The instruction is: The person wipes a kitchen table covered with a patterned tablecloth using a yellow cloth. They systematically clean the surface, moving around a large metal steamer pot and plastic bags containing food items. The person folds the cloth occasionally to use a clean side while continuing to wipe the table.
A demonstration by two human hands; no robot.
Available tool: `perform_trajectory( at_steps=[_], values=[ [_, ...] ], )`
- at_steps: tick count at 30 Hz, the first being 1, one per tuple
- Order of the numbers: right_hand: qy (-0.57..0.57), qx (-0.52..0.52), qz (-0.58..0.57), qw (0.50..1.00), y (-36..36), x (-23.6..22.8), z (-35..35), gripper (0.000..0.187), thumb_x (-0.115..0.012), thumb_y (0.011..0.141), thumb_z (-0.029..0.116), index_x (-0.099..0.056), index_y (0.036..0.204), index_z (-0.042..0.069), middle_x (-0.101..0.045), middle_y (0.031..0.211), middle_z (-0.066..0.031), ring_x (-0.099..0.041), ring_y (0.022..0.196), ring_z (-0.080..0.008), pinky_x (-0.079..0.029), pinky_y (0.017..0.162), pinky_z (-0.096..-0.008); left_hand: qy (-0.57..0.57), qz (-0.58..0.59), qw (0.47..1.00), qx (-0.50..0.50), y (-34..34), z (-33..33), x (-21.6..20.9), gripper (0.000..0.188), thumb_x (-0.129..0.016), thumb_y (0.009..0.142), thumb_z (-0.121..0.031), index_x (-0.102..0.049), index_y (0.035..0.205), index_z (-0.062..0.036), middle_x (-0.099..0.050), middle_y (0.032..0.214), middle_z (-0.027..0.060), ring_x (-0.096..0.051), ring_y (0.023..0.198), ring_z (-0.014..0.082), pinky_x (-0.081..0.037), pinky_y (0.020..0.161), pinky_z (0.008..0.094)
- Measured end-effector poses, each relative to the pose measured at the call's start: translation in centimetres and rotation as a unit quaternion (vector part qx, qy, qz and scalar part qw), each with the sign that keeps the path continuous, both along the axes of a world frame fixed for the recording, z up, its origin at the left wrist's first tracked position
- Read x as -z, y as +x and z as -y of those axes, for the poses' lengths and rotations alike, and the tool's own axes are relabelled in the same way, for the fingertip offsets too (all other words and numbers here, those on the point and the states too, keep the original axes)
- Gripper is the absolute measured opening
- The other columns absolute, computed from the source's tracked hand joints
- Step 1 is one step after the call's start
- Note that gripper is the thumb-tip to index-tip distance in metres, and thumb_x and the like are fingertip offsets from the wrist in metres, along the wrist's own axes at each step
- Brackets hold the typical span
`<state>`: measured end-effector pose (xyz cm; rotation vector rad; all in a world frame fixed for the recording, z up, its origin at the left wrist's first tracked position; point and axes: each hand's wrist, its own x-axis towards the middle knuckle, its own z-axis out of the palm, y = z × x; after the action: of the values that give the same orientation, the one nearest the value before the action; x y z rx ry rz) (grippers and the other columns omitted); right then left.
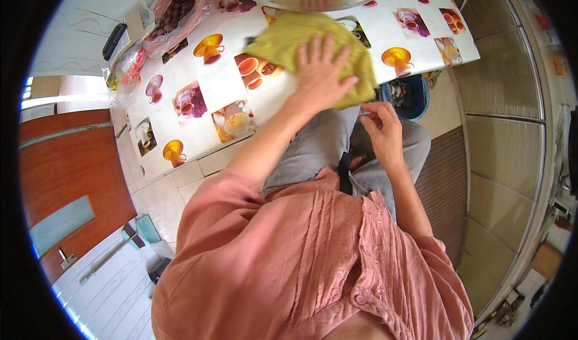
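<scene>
My left hand (323, 74) lies flat with spread fingers on a yellow-green cloth (283, 42). The cloth rests on the table near its front edge and hangs partly over it toward my lap. Under it is a white tablecloth (205, 117) printed with cups and saucers. My right hand (384, 130) is just off the table edge, above my knee in grey trousers. Its thumb and fingertips are pressed together; what they hold, if anything, is too small to make out.
A large metal basin (310, 0) stands at the table's far side. Back left, a pink plastic bag (153, 42) holds dark round fruit. Below the table edge, right of my knee, is a blue bucket (415, 102) with things inside. Cabinets line the right side.
</scene>
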<state>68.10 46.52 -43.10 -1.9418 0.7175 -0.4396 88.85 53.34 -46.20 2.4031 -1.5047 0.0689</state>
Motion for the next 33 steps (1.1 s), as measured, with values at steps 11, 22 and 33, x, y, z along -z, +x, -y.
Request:
perform_trajectory(
  at_steps=[11, 22, 33],
  values=[
    [-0.027, 0.111, -0.046, 0.992, -7.2, 0.3, 3.2, 0.020, -0.069, 0.092, -0.003, -0.072, 0.112, -0.001, -0.063, 0.101, -0.0057, -0.063, 0.088, -0.0150, -0.052, 0.082, -0.0271, 0.038, 0.040, 0.996, -0.069, 9.2, -6.8, 0.4, 0.062, -0.053, 0.099, -0.039, -0.046, 0.158, -0.0228, -0.034, 0.169, 0.0103, -0.031, 0.155, 0.0301, -0.021, 0.125, 0.0526],
    [0.040, 0.093, -0.077, 0.992, -6.9, 0.3, 2.6, 0.018, -0.068, 0.097, 0.003, -0.072, 0.114, -0.001, -0.066, 0.101, -0.0020, -0.062, 0.094, -0.0114, -0.050, 0.088, -0.0264, -0.008, 0.068, 0.972, -0.225, 22.1, -3.9, 2.9, 0.070, -0.049, 0.095, -0.049, -0.044, 0.159, -0.0220, -0.038, 0.166, 0.0139, -0.031, 0.154, 0.0342, -0.020, 0.123, 0.0570],
    [0.020, 0.075, -0.074, 0.994, -6.4, 0.5, 1.6, 0.017, -0.067, 0.095, -0.001, -0.073, 0.111, -0.001, -0.064, 0.100, -0.0023, -0.061, 0.089, -0.0113, -0.049, 0.083, -0.0250, 0.046, 0.051, 0.977, -0.204, 15.6, -22.2, 0.4, 0.055, -0.051, 0.098, -0.031, -0.052, 0.152, -0.0231, -0.043, 0.164, 0.0055, -0.040, 0.150, 0.0260, -0.032, 0.121, 0.0499]
  ],
)
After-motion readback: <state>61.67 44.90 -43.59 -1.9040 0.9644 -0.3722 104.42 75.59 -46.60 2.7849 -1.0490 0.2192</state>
